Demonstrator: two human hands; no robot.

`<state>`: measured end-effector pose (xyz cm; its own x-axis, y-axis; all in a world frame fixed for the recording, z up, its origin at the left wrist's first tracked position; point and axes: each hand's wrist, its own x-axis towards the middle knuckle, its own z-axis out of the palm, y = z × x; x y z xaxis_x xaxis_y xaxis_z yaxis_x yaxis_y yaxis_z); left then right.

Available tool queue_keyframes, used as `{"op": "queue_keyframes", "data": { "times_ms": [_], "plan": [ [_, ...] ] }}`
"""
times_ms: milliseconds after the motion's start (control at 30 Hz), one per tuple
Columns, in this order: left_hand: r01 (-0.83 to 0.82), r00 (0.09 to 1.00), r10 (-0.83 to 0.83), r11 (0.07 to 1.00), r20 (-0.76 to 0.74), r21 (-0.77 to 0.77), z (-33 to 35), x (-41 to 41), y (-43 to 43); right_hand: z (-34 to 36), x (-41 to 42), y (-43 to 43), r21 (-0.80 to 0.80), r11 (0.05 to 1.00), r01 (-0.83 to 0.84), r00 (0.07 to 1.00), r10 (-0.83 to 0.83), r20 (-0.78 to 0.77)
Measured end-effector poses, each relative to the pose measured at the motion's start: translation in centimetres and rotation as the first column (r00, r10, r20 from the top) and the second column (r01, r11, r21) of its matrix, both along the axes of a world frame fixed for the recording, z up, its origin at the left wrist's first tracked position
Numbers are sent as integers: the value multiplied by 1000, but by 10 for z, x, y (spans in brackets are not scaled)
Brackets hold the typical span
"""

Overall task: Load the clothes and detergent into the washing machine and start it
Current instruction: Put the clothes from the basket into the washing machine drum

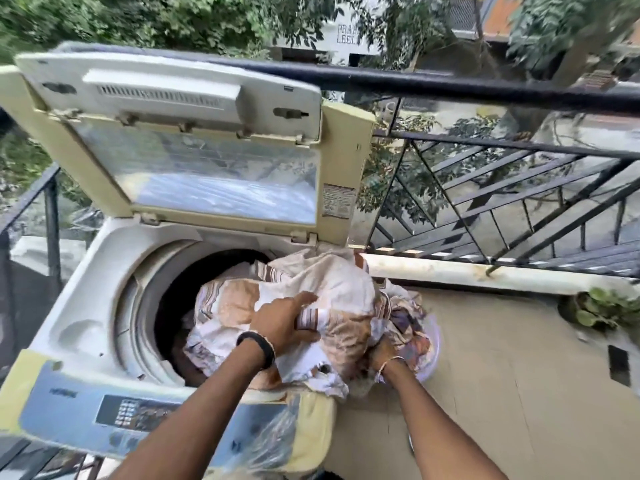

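A top-loading washing machine stands on a balcony with its lid raised. A big bundle of beige, brown and white patterned cloth lies across the right rim of the drum, partly inside it. My left hand grips the top of the bundle. My right hand holds the cloth lower down at the right, mostly buried in it. More cloth hangs down into a pale lilac tub on the floor beside the machine.
The control panel faces me at the machine's front edge, with crumpled clear plastic over its right corner. A black metal railing runs behind and to the right. A potted plant sits on the ledge at right.
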<state>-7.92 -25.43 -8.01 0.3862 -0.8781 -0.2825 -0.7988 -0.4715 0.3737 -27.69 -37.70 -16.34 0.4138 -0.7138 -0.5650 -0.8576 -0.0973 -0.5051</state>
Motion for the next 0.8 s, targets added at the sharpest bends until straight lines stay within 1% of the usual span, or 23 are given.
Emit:
{"op": "queue_keyframes", "data": {
  "times_ms": [33,100,133,200,267,333,400,467,500,567,600,667,700,767,800],
  "plan": [
    [1,1000,-1,1000,27,-23,1,1,3,3,2,3,-6,994,109,991,-108,76],
    [-3,999,8,994,47,-109,2,4,9,9,-2,4,-92,970,224,962,-205,178],
    [-13,1000,17,985,22,-170,1,8,14,14,-6,5,-104,958,266,940,-234,248],
    [-85,993,58,954,-103,-288,7,18,25,43,-8,6,-203,917,342,890,-247,383],
    [-212,962,115,886,-247,-411,20,30,39,82,0,5,-301,868,395,845,-215,490],
    [-379,900,196,792,-389,-479,33,46,52,120,16,1,-420,825,379,825,-96,557],
    [-517,808,225,714,-544,-473,48,63,64,160,40,1,-469,803,367,795,-9,606],
    [-588,745,206,653,-634,-478,68,77,74,201,67,4,-506,793,340,762,83,642],
    [-609,733,199,618,-650,-497,80,80,77,224,81,7,-517,788,335,740,120,662],
    [-656,709,224,559,-669,-508,101,89,89,271,110,24,-525,777,348,698,160,698],
    [-680,691,244,538,-680,-498,108,94,97,291,126,36,-508,783,357,660,173,731],
    [-673,692,219,539,-687,-506,113,106,112,321,159,61,-436,827,354,568,180,803],
    [-681,670,185,538,-719,-497,124,105,118,333,177,76,-394,855,337,526,176,832],
    [-711,627,203,543,-752,-447,122,119,138,349,209,106,-285,921,265,452,142,881],
    [-764,569,284,528,-771,-370,113,131,148,354,224,121,-226,948,225,417,116,901]
  ]
}}
